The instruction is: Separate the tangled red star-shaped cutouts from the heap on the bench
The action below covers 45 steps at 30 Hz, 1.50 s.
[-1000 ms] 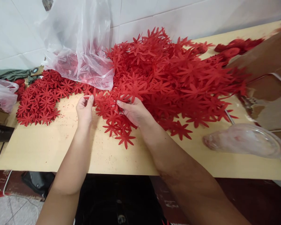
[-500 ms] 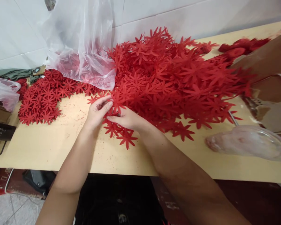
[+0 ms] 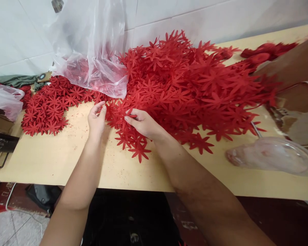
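A big heap of red flower-shaped cutouts (image 3: 190,78) covers the back of the wooden table (image 3: 66,160). My left hand (image 3: 96,121) is at the heap's near-left fringe, thumb and fingers pinched on the edge of a red flower cutout (image 3: 110,111). My right hand (image 3: 145,125) rests on loose flowers just to the right. Its fingertips pinch another cutout (image 3: 131,114). The two hands are a short gap apart. Several single flowers (image 3: 140,150) lie below my right hand.
A flat spread of red flowers (image 3: 48,106) lies at the left. A clear plastic bag (image 3: 89,58) slumps against the white tiled wall. There is a small plastic bag (image 3: 3,100) and a black box (image 3: 1,143) at far left. At the right are a clear plastic piece (image 3: 272,155) and brown cardboard (image 3: 295,68).
Half a second ago my hands met over one flower near the front. Since then the left hand has drawn back to the left and the right hand has shifted slightly up into the heap.
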Available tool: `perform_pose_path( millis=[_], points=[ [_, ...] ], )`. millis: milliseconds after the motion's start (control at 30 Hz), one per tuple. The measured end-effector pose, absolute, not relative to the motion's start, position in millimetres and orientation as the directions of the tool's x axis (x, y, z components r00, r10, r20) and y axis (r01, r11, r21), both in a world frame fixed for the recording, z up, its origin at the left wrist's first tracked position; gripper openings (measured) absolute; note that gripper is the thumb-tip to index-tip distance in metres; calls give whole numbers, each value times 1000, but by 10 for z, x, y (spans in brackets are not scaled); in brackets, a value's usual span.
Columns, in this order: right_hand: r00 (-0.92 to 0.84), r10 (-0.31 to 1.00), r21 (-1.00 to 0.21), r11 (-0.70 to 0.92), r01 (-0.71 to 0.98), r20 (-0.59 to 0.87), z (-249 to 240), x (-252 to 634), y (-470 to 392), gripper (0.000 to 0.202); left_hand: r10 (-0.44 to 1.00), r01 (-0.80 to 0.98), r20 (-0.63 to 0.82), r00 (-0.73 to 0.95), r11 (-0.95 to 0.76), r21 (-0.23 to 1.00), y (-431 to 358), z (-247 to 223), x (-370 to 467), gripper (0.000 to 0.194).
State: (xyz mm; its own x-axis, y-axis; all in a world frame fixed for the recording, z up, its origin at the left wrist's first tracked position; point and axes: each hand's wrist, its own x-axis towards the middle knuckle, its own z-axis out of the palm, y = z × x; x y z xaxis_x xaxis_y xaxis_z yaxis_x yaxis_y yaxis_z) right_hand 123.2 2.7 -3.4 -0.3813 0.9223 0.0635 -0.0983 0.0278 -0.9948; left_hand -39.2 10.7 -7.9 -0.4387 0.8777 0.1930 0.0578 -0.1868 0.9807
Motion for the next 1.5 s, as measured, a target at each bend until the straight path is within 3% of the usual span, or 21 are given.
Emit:
perform_pose_path(
  millis=[100,167,300,400,533,667,833,1000,1300,1400,1500],
  points=[
    [-320,945,-993,28,-115,64,19,1234,29,39,842,176,294,-452,-239,955,53,-33,-348,27],
    [-279,956,-993,64,-100,90,53,1241,24,45,885,138,306,-352,-274,952,6,7,-294,29],
    [-243,959,-990,141,-31,144,59,1246,16,54,981,-56,181,-69,-185,981,-77,29,-148,37],
    [-234,959,-984,176,38,162,19,1231,18,53,994,-124,108,11,-106,987,-108,7,-53,37],
    [-254,949,-981,193,-4,187,-25,1202,24,49,992,-156,109,-56,-117,981,-109,14,-37,28],
    [-378,913,-986,124,-107,156,-36,1190,12,35,970,-236,69,-232,-125,964,-54,19,-163,31],
    [-306,946,-994,98,-49,108,-1,1228,22,38,933,-233,32,-359,-123,965,37,-10,-300,16],
    [-183,974,-989,142,43,132,58,1258,27,57,948,-214,27,-317,-99,972,39,1,-251,12],
    [-106,984,-987,151,59,144,28,1247,32,62,958,30,213,-191,-211,977,-59,16,-151,24],
    [-104,984,-983,158,94,148,0,1234,40,62,981,1,170,-92,-170,985,-89,10,-88,23],
    [-175,974,-986,154,59,142,-8,1213,30,60,982,-78,132,-136,-143,987,-85,-2,-57,18]
  ],
)
